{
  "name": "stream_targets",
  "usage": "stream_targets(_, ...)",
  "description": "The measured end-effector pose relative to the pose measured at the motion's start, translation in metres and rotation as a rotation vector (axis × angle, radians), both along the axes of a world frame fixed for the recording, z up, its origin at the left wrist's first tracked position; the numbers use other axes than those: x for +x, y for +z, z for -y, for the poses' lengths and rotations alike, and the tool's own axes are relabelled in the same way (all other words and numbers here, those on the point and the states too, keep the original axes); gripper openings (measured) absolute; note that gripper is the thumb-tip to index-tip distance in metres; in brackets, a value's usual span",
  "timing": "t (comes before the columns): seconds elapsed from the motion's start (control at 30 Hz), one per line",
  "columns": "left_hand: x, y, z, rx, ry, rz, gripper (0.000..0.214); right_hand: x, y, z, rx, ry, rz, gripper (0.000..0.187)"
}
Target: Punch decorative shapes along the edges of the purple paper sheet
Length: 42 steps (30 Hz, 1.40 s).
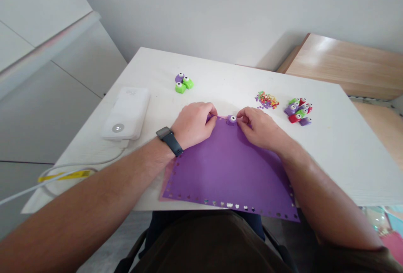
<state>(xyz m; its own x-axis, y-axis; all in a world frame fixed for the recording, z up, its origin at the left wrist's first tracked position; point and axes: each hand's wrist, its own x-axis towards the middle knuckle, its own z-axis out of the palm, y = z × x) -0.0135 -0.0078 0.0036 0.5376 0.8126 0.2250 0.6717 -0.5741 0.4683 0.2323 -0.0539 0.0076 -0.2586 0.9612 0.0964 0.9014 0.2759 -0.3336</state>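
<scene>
A large purple sheet of paper [233, 168] lies in front of me, with small shaped holes punched along its side and near edges. At its far edge sits a small purple craft punch [232, 120] with a white button on top. My left hand [197, 123], wearing a dark watch on the wrist, is closed on the sheet's far edge, left of the punch. Just right of the punch, my right hand [258, 127] pinches at the same edge, its fingertips against or very near the punch. A pink sheet [167, 180] shows beneath the purple one.
Three craft punches [184, 83] stand at the back left. Right of the sheet are a pile of colourful paper cutouts [267, 100] and several more punches [299, 111]. A white power bank [127, 113] with a cable lies left on the white table [340, 155]. A wooden shelf [346, 63] adjoins on the right.
</scene>
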Motion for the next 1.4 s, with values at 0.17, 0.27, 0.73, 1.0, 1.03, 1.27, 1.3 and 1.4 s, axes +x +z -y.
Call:
stream_targets(0.17, 0.000, 0.000, 0.001, 0.004, -0.001, 0.000, 0.017, -0.001, 0.008, 0.004, 0.004, 0.046, -0.062, 0.029)
stream_targets(0.27, 0.000, 0.000, 0.000, 0.008, 0.001, -0.002, 0.017, -0.001, 0.010, 0.004, -0.004, 0.057, -0.088, 0.028)
stream_targets(0.73, 0.000, -0.002, 0.000, 0.020, 0.001, 0.010, 0.014, -0.002, -0.005, -0.003, -0.015, 0.018, -0.155, 0.033)
stream_targets(1.0, 0.000, -0.003, 0.000, 0.027, 0.005, 0.012, 0.014, -0.003, -0.002, -0.001, 0.045, 0.054, -0.175, 0.032)
stream_targets(1.03, 0.000, -0.003, 0.000, 0.027, 0.007, 0.010, 0.014, -0.003, -0.002, -0.001, 0.045, 0.055, -0.173, 0.032)
stream_targets(1.27, 0.001, -0.003, 0.000, 0.033, 0.007, -0.002, 0.015, -0.001, -0.006, -0.003, 0.001, 0.026, -0.223, 0.030)
stream_targets(1.3, 0.001, -0.003, 0.000, 0.032, 0.006, -0.004, 0.015, -0.001, -0.007, -0.004, -0.006, 0.023, -0.232, 0.031)
stream_targets(1.4, 0.001, -0.003, 0.000, 0.034, 0.006, -0.010, 0.015, -0.001, -0.009, -0.005, -0.019, 0.020, -0.243, 0.032)
